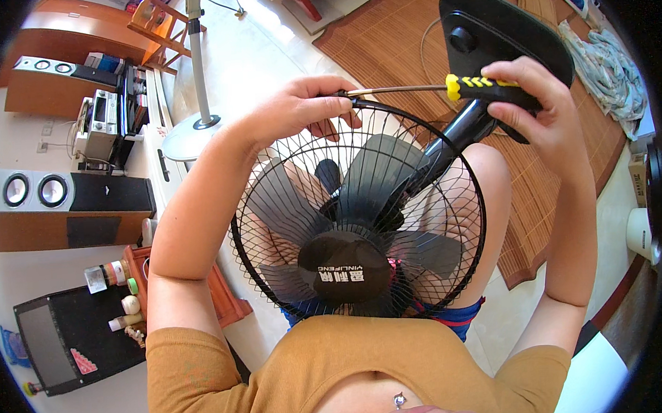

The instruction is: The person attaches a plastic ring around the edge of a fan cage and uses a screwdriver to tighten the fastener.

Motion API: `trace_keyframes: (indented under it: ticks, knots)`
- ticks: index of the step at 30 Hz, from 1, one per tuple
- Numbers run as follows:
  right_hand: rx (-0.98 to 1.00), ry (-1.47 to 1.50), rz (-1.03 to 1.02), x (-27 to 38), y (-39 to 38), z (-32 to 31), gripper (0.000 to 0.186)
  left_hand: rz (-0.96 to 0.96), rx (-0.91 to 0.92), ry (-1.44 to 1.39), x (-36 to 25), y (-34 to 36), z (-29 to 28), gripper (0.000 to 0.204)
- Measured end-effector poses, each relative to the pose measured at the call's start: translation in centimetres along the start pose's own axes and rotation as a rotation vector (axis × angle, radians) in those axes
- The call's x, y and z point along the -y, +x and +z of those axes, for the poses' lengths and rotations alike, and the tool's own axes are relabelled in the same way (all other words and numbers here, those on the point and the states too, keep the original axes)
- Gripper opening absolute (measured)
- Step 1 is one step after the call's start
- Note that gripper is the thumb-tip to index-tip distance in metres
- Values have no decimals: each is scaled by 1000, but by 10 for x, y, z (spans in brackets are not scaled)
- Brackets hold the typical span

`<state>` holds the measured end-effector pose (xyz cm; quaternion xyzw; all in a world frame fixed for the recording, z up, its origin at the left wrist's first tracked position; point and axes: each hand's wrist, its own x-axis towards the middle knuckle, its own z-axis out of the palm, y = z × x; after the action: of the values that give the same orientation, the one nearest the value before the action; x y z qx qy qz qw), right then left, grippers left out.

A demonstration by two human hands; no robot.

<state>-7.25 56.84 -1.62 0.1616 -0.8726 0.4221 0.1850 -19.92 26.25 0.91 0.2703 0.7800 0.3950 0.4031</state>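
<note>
My right hand (539, 107), at two o'clock, clamps a yellow-black screwdriver (481, 88); my left hand (308, 104), near twelve, curls onto the fan (340, 272) rim, central over my lap — brown mat (383, 49) at one, pale floor (268, 36), speaker (109, 205) at nine.
</note>
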Motion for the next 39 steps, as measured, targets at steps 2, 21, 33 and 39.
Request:
trace_keyframes:
  ticks: [2, 21, 33, 39]
  knots:
    - [19, -53, -59, 3, 9, -3, 30, -1, 3, 0, 0, -1, 0, 36]
    - [139, 81, -103, -18, 18, -2, 34, -31, -144, -24, -13, -3, 6, 80]
    - [83, 314, 354, -19, 26, 2, 21, -39, -107, -25, -9, 2, 2, 77]
    - [144, 451, 208, -20, 15, -9, 36, -35, -114, -21, -6, 1, 1, 75]
